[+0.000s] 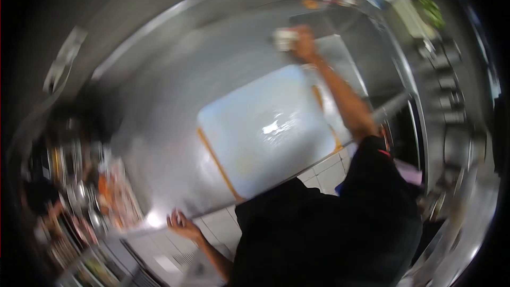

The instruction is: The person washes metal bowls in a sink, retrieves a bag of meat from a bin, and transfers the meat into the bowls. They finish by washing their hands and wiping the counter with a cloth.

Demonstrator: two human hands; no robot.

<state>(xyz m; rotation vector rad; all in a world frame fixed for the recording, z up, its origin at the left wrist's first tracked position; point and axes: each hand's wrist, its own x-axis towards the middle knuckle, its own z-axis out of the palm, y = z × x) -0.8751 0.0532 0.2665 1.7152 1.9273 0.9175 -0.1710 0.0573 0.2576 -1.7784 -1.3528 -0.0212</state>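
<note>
My right hand stretches over the far part of the steel counter, closed around a crumpled white cloth. Motion blurs both the hand and the cloth. Between my arms lies a pale blue-white cutting board with a wet, shiny patch; orange strips show along its edges. My left hand hangs at the counter's near edge, palm partly up, with loosely curled fingers apart and nothing in them.
The steel counter has a raised rim at the back. To the left are orange food in a clear wrapping and several metal utensils. Pans line the right side, below green leaves. Floor tiles show below.
</note>
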